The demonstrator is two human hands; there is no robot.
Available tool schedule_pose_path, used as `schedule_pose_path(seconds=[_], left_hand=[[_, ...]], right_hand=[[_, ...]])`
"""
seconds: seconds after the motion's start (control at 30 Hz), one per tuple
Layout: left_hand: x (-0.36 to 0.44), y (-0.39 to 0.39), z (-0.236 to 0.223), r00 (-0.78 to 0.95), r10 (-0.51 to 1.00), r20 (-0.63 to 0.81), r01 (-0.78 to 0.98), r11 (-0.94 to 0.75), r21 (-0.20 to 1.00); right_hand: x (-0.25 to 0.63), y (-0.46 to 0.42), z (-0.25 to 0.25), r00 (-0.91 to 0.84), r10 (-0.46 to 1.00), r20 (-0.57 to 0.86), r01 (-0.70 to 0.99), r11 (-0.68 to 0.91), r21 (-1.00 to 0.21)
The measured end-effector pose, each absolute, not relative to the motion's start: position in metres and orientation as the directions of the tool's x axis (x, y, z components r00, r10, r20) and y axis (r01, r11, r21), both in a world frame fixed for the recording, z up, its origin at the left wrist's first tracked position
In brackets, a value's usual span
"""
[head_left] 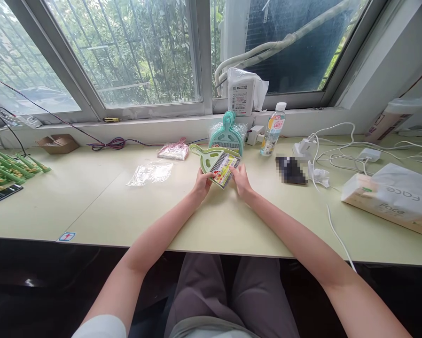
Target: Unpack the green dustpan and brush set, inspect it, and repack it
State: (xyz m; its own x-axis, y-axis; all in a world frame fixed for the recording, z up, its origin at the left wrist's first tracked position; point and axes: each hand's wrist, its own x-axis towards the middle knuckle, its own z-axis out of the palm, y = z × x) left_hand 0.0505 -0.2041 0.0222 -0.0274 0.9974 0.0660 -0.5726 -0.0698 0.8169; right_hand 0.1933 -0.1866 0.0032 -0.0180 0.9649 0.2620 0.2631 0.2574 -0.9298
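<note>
Gripping a green dustpan set [216, 164], left hand [202, 182] and right hand [239, 180] fingers closed on it, above the table [101, 206]

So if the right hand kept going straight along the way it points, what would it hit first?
The right hand already touches the green dustpan. Beyond that, probably the stack of teal dustpans against the window ledge, though depth is hard to judge.

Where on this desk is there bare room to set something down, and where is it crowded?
Bare desk lies between the green pieces at far left and the empty clear bag, and along the near edge either side of the forearms. Both the left hand and right hand hold the green dustpan. The right side is crowded: bottle, white cables, tissue pack.
</note>
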Motion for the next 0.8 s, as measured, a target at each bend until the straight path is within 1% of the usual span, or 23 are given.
schedule_pose_path(seconds=[0.03,0.07,0.1,0.13,0.2,0.33,0.4,0.47,0.53,0.6,0.67,0.73,0.8], left_hand=[[0.05,-0.204,0.023,-0.023,0.997,0.07,-0.573,-0.07,0.816],[0.05,-0.205,0.024,-0.017,0.997,0.07,-0.571,-0.067,0.818],[0.049,-0.205,0.025,-0.009,0.998,0.069,-0.567,-0.062,0.821],[0.049,-0.206,0.026,0.003,0.998,0.068,-0.56,-0.055,0.827],[0.047,-0.207,0.029,0.029,0.997,0.069,-0.542,-0.042,0.839],[0.039,-0.2,0.032,0.096,0.991,0.09,-0.476,-0.034,0.879],[0.03,-0.191,0.032,0.069,0.992,0.107,-0.396,-0.071,0.916],[0.017,-0.181,0.033,-0.063,0.989,0.132,-0.241,-0.144,0.96],[-0.001,-0.174,0.033,-0.257,0.944,0.208,0.008,-0.213,0.977],[-0.021,-0.171,0.032,-0.423,0.838,0.345,0.292,-0.234,0.927],[-0.037,-0.171,0.03,-0.516,0.727,0.453,0.487,-0.187,0.853],[-0.049,-0.171,0.026,-0.563,0.683,0.466,0.561,-0.099,0.822],[-0.056,-0.169,0.021,-0.585,0.709,0.393,0.549,-0.009,0.836]], right_hand=[[0.193,-0.186,0.003,-0.044,0.981,0.191,0.085,0.194,-0.977],[0.193,-0.186,0.002,-0.065,0.991,0.12,-0.092,0.114,-0.989],[0.192,-0.186,0.002,-0.072,0.995,0.065,-0.238,0.046,-0.97],[0.191,-0.186,0.002,-0.071,0.997,0.039,-0.325,0.014,-0.946],[0.19,-0.187,0.003,-0.041,0.999,0.029,-0.421,0.009,-0.907],[0.19,-0.188,0.004,-0.007,1.0,0.028,-0.478,0.021,-0.878],[0.191,-0.189,0.005,0.017,0.999,0.03,-0.48,0.034,-0.877],[0.192,-0.189,0.004,0.054,0.998,0.023,-0.475,0.046,-0.879],[0.193,-0.188,0.004,0.096,0.995,0.008,-0.471,0.053,-0.881],[0.194,-0.187,0.003,0.135,0.991,-0.01,-0.474,0.056,-0.879],[0.196,-0.187,0.003,0.155,0.988,-0.023,-0.478,0.055,-0.877],[0.197,-0.186,0.003,0.161,0.987,-0.027,-0.478,0.054,-0.877],[0.197,-0.186,0.002,0.154,0.988,-0.017,-0.475,0.06,-0.878]])
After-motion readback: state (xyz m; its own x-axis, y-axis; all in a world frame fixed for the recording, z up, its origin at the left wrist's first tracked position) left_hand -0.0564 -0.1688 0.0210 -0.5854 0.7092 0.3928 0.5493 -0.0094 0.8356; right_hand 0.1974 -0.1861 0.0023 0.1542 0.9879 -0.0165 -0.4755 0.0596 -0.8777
